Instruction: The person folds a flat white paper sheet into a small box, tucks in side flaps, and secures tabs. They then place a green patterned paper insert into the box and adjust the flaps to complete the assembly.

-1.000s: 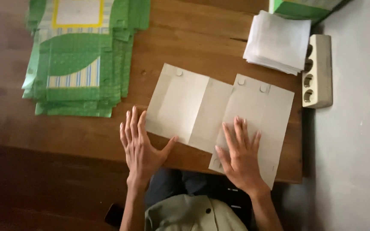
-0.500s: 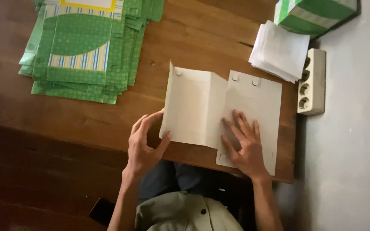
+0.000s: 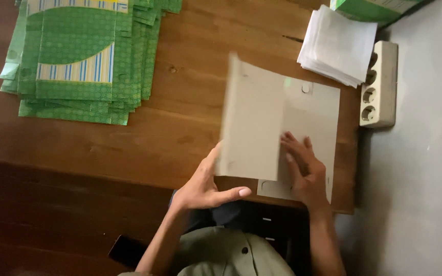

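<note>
A grey card (image 3: 282, 128), folded along a crease, is seen on the right part of a brown wooden table (image 3: 180, 128). Its left panel is lifted off the wood and stands tilted, blurred in the picture, while its right panel is laid flat on the table, with its near edge reaching past the table's front edge. The left hand (image 3: 203, 186) is placed under the near corner of the raised panel: the fingers are hidden behind the card and the thumb is stretched out below it, so whether the panel is pinched or only propped cannot be told. The right hand (image 3: 305, 171) is spread open, palm down, and is pressed flat on the lying panel just beside the crease; nothing is gripped by it.

A stack of flat green boxes (image 3: 85, 56), patterned with dots and a striped band, is spread at the far left of the table, well apart from the card. A pile of white sheets (image 3: 341, 46) is set at the far right corner, near the card's far edge. A white socket strip (image 3: 379, 84) is laid just beside that pile, along the table's right edge. A green box (image 3: 372, 7) is partly seen at the top edge, beyond the sheets. A grey floor (image 3: 420, 168) is seen to the right.
</note>
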